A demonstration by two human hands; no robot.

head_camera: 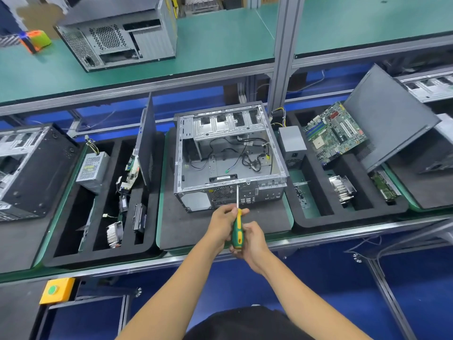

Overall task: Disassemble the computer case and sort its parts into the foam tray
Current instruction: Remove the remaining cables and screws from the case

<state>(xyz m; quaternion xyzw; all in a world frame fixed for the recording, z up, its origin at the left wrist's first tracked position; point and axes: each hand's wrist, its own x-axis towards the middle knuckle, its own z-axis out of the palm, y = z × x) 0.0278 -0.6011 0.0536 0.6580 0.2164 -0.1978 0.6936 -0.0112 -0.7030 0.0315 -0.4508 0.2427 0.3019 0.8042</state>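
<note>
An open grey computer case point(228, 153) lies on a black foam mat, loose cables inside. A green-and-yellow screwdriver point(237, 229) points up at the case's near rear panel, its tip by the fan grille. My right hand point(252, 244) grips the handle from below. My left hand point(224, 220) holds the upper handle near the shaft. The black foam tray point(348, 217) to the right holds a motherboard point(334, 132), a power supply point(293, 143), a heatsink point(342, 186) and a grey side panel point(387, 116).
A second foam tray point(98, 253) at left holds a power supply point(92, 171), boards and an upright panel. Another case point(27, 168) sits at far left, and one point(117, 30) on the green upper shelf. A yellow button box point(56, 290) sits below the bench edge.
</note>
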